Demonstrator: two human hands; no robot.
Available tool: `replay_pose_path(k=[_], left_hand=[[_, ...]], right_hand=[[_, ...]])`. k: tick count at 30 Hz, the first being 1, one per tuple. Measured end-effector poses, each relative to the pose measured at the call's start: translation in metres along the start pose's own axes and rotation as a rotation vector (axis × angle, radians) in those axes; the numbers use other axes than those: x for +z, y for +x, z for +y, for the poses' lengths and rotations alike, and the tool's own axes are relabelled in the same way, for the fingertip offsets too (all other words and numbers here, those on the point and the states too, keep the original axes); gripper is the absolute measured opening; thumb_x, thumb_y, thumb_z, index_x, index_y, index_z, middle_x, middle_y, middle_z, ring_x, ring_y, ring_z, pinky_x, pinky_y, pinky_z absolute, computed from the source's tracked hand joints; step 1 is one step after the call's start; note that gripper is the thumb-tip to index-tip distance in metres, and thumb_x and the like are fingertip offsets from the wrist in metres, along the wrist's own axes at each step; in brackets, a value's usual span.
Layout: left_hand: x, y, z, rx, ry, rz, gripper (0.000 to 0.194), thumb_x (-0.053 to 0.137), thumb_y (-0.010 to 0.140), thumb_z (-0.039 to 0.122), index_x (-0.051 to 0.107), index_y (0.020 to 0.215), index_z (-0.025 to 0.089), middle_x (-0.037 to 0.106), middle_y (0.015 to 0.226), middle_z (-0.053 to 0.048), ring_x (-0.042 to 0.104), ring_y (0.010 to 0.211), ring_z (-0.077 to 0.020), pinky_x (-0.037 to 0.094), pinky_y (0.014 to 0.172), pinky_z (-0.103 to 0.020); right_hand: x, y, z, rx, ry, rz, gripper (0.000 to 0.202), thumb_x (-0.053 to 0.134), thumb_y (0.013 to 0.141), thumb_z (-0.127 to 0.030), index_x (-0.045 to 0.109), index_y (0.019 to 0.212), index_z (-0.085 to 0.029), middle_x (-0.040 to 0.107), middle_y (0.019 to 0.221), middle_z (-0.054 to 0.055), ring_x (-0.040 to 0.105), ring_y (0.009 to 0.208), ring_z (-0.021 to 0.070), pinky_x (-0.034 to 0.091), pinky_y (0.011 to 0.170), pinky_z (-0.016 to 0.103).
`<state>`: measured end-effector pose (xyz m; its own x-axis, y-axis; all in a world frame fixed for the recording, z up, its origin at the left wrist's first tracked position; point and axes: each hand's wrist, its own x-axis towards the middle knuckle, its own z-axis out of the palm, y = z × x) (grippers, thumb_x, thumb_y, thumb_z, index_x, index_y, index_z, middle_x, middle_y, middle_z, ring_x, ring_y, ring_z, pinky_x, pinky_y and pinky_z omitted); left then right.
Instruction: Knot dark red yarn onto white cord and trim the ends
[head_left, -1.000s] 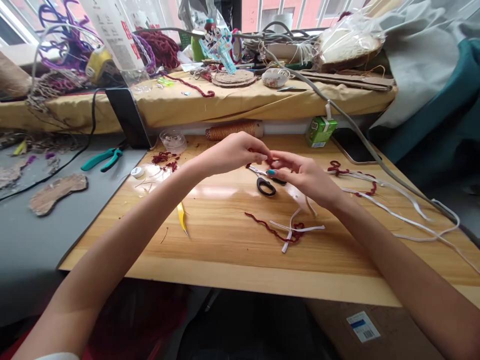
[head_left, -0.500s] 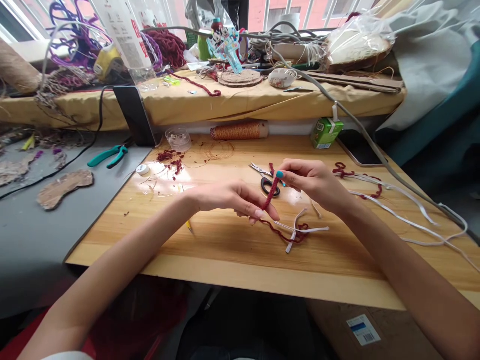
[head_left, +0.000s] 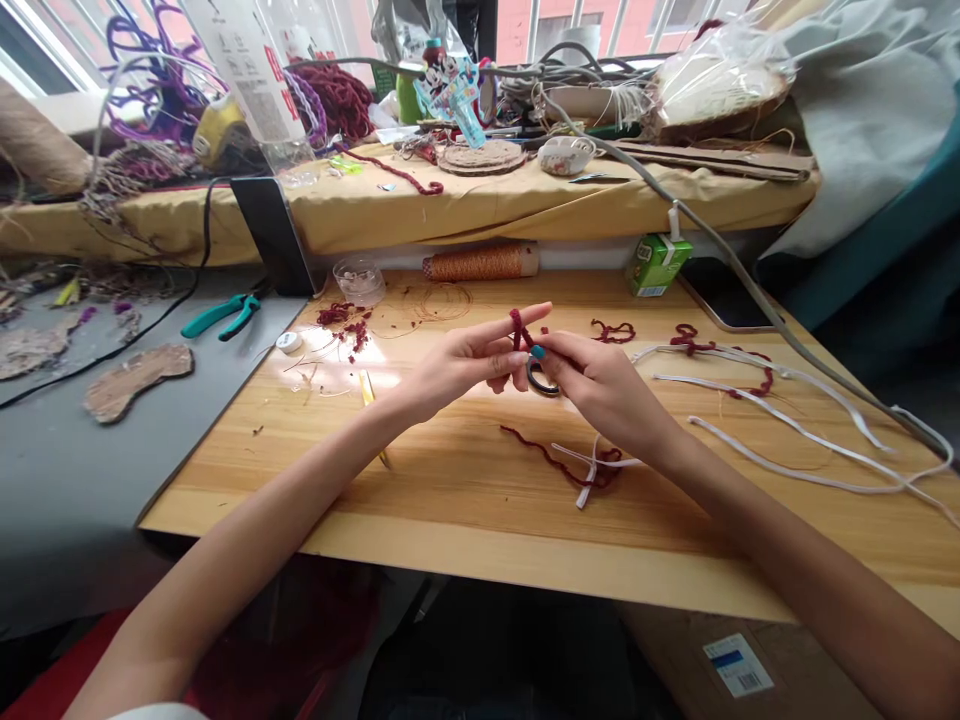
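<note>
A short dark red yarn strand (head_left: 517, 325) loops over the extended index finger of my left hand (head_left: 469, 362), whose thumb pinches its lower part. My right hand (head_left: 600, 380), with blue-green nail polish, pinches the other end of this strand, close to the left fingertips. Black-handled scissors (head_left: 541, 380) lie behind the hands, partly hidden by them. Below, on the wooden table (head_left: 420, 500), a dark red yarn piece (head_left: 551, 460) rests with crossed white cords (head_left: 590, 475). Their right part is covered by my right hand.
At the right lie long white cords (head_left: 787, 480) with red yarn pieces, a green carton (head_left: 658, 265) and a phone (head_left: 727, 295). Left are a yellow pen-like tool (head_left: 368, 395), red scraps (head_left: 352, 325) and teal pliers (head_left: 217, 315). A thread spool (head_left: 480, 263) lies behind.
Both hands have moved up and away from the table's front edge. The red strand, earlier stretched straight between them, now loops over my left index finger.
</note>
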<state>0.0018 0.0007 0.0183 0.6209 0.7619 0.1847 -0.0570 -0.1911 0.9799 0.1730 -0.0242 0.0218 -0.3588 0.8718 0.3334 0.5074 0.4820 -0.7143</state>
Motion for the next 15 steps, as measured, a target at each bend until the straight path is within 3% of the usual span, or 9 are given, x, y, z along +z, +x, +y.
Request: replay_pose_path(k=[6, 11, 15], left_hand=[[-0.002, 0.001, -0.004, 0.040, 0.081, 0.030, 0.048, 0.044, 0.084, 0.025, 0.035, 0.131, 0.023, 0.061, 0.068, -0.001, 0.051, 0.063, -0.0086, 0.041, 0.061, -0.022], [-0.002, 0.003, -0.009, 0.143, 0.385, 0.182, 0.046, 0.042, 0.085, 0.025, 0.035, 0.131, 0.025, 0.063, 0.073, 0.001, 0.052, 0.068, -0.0080, 0.041, 0.070, -0.021], [0.001, 0.002, -0.008, 0.190, 0.502, 0.249, 0.046, 0.042, 0.085, 0.028, 0.035, 0.131, 0.025, 0.067, 0.085, 0.001, 0.055, 0.072, -0.0072, 0.042, 0.077, -0.021]], right_hand=[[0.006, -0.002, 0.004, -0.179, -0.184, 0.054, 0.025, 0.036, 0.082, -0.010, 0.057, 0.094, -0.016, 0.060, 0.082, 0.004, 0.052, 0.073, 0.0137, 0.040, 0.067, 0.026], [0.008, -0.002, 0.010, -0.254, -0.308, 0.063, 0.025, 0.037, 0.081, -0.007, 0.056, 0.095, -0.015, 0.061, 0.089, 0.006, 0.053, 0.080, 0.0167, 0.041, 0.070, 0.028], [0.008, -0.003, 0.011, -0.270, -0.340, 0.058, 0.024, 0.036, 0.083, -0.010, 0.056, 0.096, -0.012, 0.060, 0.087, 0.008, 0.053, 0.078, 0.0174, 0.041, 0.067, 0.029]])
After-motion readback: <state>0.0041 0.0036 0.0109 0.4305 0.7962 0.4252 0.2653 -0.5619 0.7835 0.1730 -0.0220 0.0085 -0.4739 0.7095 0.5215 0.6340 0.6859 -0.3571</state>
